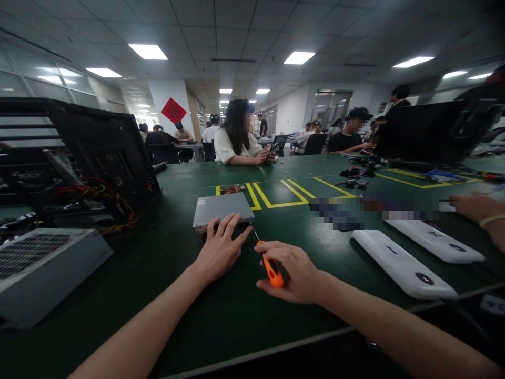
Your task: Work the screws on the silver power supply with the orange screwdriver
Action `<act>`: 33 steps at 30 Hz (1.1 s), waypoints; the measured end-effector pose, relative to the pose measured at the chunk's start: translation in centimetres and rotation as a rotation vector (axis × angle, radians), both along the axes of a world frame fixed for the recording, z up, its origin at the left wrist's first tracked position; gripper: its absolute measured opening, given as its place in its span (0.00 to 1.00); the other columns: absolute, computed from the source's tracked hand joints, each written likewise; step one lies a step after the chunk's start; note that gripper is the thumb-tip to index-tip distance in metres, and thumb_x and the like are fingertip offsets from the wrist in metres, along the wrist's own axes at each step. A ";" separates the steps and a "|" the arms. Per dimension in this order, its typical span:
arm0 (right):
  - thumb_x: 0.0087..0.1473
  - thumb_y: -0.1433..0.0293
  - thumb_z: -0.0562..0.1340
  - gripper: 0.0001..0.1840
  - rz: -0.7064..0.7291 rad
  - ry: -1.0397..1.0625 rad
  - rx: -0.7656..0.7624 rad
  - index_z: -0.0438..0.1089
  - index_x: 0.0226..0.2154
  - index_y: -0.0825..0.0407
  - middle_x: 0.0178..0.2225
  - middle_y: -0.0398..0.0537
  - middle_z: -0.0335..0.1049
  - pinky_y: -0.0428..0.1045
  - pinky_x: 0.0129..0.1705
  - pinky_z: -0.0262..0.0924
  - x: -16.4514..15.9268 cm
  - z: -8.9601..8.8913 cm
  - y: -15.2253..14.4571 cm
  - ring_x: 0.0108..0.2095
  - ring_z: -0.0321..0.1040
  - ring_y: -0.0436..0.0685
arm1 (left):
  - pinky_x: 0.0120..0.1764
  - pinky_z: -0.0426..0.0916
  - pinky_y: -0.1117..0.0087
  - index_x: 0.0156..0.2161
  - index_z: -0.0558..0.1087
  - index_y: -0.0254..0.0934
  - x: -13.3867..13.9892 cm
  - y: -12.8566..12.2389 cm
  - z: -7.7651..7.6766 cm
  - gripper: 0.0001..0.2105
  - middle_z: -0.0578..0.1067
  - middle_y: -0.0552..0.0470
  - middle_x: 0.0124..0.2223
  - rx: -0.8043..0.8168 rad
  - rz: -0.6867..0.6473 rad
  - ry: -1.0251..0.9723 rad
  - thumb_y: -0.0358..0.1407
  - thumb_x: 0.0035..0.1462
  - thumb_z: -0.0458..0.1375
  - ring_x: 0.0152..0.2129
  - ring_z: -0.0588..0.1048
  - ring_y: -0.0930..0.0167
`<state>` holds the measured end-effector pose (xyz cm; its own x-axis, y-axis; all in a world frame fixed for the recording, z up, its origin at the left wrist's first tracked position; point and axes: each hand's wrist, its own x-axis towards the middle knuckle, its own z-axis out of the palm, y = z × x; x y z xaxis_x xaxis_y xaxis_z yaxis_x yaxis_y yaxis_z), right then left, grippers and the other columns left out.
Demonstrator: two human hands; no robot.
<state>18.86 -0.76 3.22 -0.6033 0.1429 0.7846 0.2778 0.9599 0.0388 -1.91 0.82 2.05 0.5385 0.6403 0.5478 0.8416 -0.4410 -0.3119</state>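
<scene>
A grey metal computer power supply unit (224, 206) sits on the green table in front of me. My left hand (221, 243) grips its near side, fingers over the top edge and thumb by the right corner. In my right hand (290, 268) is a screwdriver (272, 269) with an orange and black handle, held between thumb and fingers. Its thin shaft points up and left to the unit's near right corner, close to my left thumb. Whether the tip sits in a screw is too small to tell. Bundled cables (232, 189) lie behind the unit.
At left stand an open black computer case (79, 158) with coloured wires and another power supply unit (51, 273). Two white power banks (404, 263) (437, 239) lie at right, near another person's hand (477, 206). Yellow tape (282, 202) marks the table (177, 316). A person (240, 137) sits opposite.
</scene>
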 end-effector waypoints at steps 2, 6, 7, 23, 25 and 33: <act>0.53 0.65 0.56 0.19 0.010 -0.069 0.020 0.57 0.46 0.57 0.42 0.59 0.68 0.50 0.39 0.65 0.1 0.4 -0.2 0.43 0.68 0.57 | 0.52 0.48 0.49 0.55 0.60 0.43 -0.1 0.0 0.0 0.22 0.55 0.38 0.59 -0.002 -0.008 0.000 0.31 0.54 0.51 0.57 0.52 0.57; 0.53 0.65 0.58 0.16 -0.031 -0.091 0.107 0.60 0.43 0.55 0.40 0.56 0.70 0.48 0.31 0.64 -0.1 0.6 -0.3 0.37 0.70 0.56 | 0.52 0.48 0.49 0.55 0.60 0.43 -0.1 0.1 -0.2 0.22 0.55 0.38 0.59 0.013 -0.006 -0.001 0.31 0.54 0.51 0.57 0.52 0.57; 0.52 0.63 0.59 0.15 -0.034 -0.057 0.106 0.60 0.40 0.54 0.39 0.55 0.70 0.48 0.30 0.64 -0.1 0.4 -0.2 0.35 0.71 0.55 | 0.52 0.48 0.49 0.55 0.60 0.44 0.0 0.2 -0.2 0.22 0.55 0.38 0.59 0.017 -0.004 -0.001 0.31 0.54 0.51 0.57 0.52 0.57; 0.51 0.57 0.59 0.19 -0.002 -0.035 0.080 0.60 0.38 0.54 0.37 0.55 0.71 0.48 0.32 0.63 0.0 0.4 -0.1 0.35 0.70 0.55 | 0.52 0.49 0.49 0.55 0.61 0.44 0.1 0.1 -0.2 0.22 0.55 0.39 0.59 0.028 0.013 0.006 0.32 0.54 0.51 0.57 0.52 0.58; 0.50 0.55 0.59 0.21 -0.008 -0.029 0.045 0.59 0.38 0.54 0.37 0.55 0.70 0.49 0.35 0.63 0.0 0.2 -0.2 0.37 0.70 0.55 | 0.52 0.49 0.50 0.55 0.61 0.44 0.1 0.1 -0.2 0.21 0.56 0.39 0.59 0.032 0.014 -0.003 0.32 0.54 0.51 0.56 0.53 0.57; 0.53 0.57 0.56 0.20 -0.003 -0.172 0.144 0.61 0.43 0.55 0.41 0.58 0.68 0.49 0.33 0.63 -0.3 0.6 -0.5 0.38 0.68 0.57 | 0.53 0.48 0.49 0.55 0.61 0.43 0.2 0.0 0.0 0.21 0.56 0.39 0.59 0.023 0.016 0.001 0.31 0.55 0.50 0.57 0.52 0.58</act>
<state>18.59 -1.27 3.78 -0.7299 0.0388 0.6824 0.2577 0.9403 0.2222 -1.75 0.77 2.03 0.5285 0.6361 0.5621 0.8483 -0.4200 -0.3224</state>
